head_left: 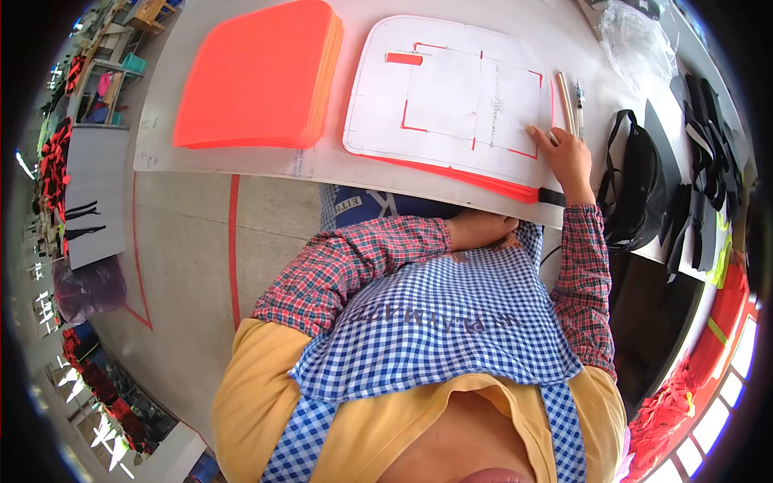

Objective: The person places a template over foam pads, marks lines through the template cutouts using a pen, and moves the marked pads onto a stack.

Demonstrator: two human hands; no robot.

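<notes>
My right hand [569, 161] rests at the right edge of a white template sheet [451, 97] with rounded corners, black lines and red marks. Its visible fingers are apart on the sheet, with nothing seen in them. Red-orange sheets [491, 183] show beneath the template's front edge. My left hand [485, 229] is at my waist, against the checked apron [435, 314] and just below the table edge; its fingers are mostly hidden. A stack of orange-red sheets [254, 76] lies to the left of the template.
Thin sticks [565, 101] and a pen [580, 105] lie right of the template. Farther right are a black pouch [636, 189], clear plastic [636, 44] and black straps [708, 137]. A grey panel [97, 185] stands at left.
</notes>
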